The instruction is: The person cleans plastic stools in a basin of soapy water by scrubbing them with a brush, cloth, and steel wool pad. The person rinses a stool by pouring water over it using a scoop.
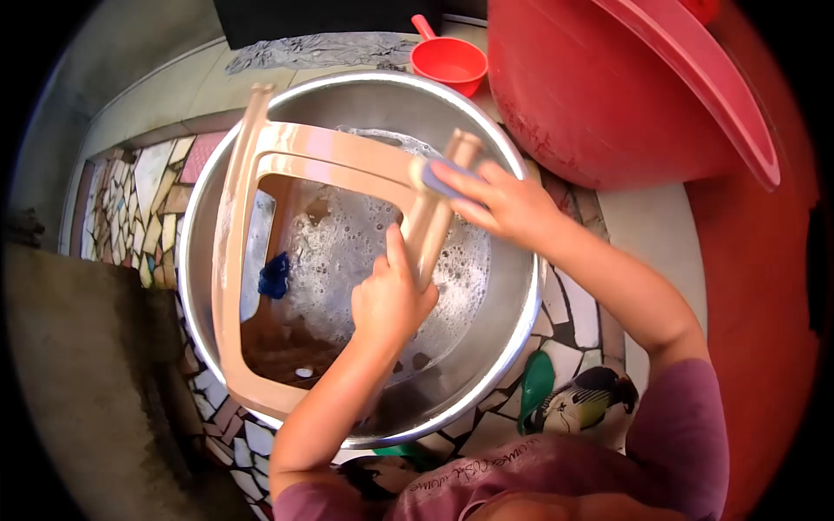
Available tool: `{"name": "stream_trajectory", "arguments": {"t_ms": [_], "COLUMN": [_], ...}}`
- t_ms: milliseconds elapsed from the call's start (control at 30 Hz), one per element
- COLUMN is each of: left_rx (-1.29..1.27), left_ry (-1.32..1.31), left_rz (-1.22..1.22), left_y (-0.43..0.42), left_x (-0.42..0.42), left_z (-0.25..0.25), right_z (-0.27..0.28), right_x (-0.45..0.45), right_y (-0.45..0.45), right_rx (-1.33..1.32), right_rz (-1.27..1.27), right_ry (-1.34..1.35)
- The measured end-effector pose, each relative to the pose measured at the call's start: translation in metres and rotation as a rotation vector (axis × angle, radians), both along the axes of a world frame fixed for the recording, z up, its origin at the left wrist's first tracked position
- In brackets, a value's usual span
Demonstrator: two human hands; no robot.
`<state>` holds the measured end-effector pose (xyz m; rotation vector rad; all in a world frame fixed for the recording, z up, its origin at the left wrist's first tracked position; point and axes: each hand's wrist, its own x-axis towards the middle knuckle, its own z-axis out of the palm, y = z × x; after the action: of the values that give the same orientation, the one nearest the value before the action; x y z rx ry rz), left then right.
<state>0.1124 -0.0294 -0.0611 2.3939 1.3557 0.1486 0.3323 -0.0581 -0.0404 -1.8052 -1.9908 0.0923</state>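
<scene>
A beige plastic stool (334,154) lies tilted inside a large metal basin (195,252), its frame rising above the rim. My left hand (391,295) is closed around one of the stool's legs, index finger stretched along it. In my right hand (512,208) is a purple and cream sponge (439,178), pressed to the upper part of that leg; the hand is slightly blurred. Soapy water (347,260) with bubbles fills the bottom of the basin. A dark blue cloth-like piece (274,276) shows through the stool's opening.
A red dipper (449,62) stands behind the basin, beside a big red tub (591,104) at the right. Broken-tile paving (143,208) surrounds the basin. A concrete block (69,347) is at the left. My patterned, green-edged footwear (573,399) shows below.
</scene>
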Motion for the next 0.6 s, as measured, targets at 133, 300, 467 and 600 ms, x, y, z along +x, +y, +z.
{"name": "stream_trajectory", "arguments": {"t_ms": [133, 300, 467, 600], "left_rx": [-0.045, -0.041, -0.036, 0.061], "left_ry": [-0.021, -0.042, -0.111, -0.109], "left_rz": [-0.088, -0.092, -0.122, -0.160], "left_y": [-0.006, 0.004, 0.008, -0.005], "left_x": [-0.015, -0.019, -0.031, -0.026], "left_z": [-0.004, -0.002, 0.000, -0.011], "right_z": [0.013, 0.048, 0.035, 0.051], "right_x": [-0.014, -0.050, -0.018, -0.050], "right_y": [0.017, 0.084, 0.029, 0.116], "right_rx": [-0.046, -0.172, -0.081, -0.178], "right_rz": [0.050, 0.052, 0.171, 0.162], "right_ry": [-0.077, -0.199, -0.030, -0.221]}}
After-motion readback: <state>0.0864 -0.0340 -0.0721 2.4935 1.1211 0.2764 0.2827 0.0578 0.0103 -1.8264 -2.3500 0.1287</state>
